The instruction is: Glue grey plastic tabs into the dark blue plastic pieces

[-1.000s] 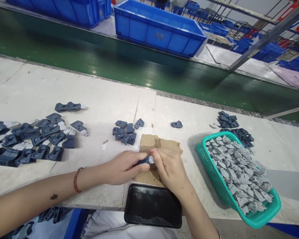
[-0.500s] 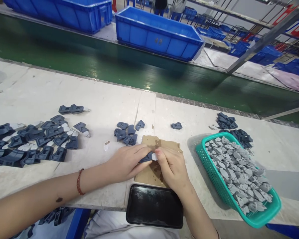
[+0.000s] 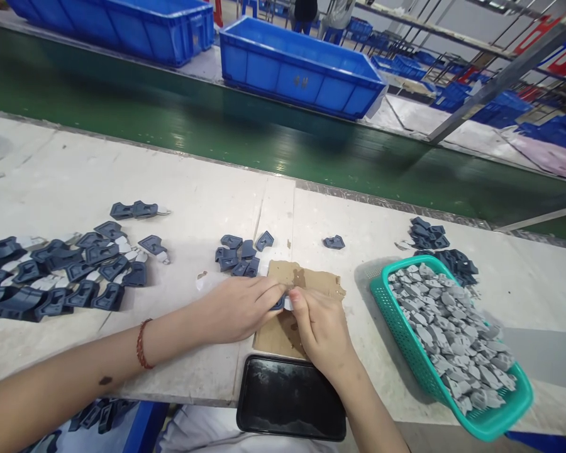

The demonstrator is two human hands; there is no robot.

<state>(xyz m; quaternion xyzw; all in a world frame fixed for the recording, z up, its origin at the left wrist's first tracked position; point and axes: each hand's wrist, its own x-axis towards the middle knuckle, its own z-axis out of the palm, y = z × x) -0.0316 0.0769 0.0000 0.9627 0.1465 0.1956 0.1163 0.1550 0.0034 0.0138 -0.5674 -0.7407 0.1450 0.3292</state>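
Over a stained piece of cardboard (image 3: 276, 340) my two hands meet. My left hand (image 3: 243, 305) is closed on a dark blue plastic part (image 3: 278, 304), mostly covered by the fingers. My right hand (image 3: 323, 324) pinches a light grey piece (image 3: 287, 303) against the blue part's right end; the joint itself is hidden. Just beyond my left hand lies a small group of dark blue parts (image 3: 227, 259). Farther left, many blue parts with grey pieces attached form a pile (image 3: 101, 253). A black tray (image 3: 292, 399) sits at the table edge below my hands.
At right stands a green basket (image 3: 400, 336) full of grey pieces (image 3: 453, 333), with more blue parts (image 3: 429, 233) behind it. A single blue part (image 3: 334, 242) lies ahead. Beyond the white table (image 3: 193, 189) runs a green belt (image 3: 245, 138), with blue bins (image 3: 297, 69) behind.
My left hand has turned and closed farther over the blue part, so less of it shows. My right hand stays pinched at the grey piece. The other things lie as before.
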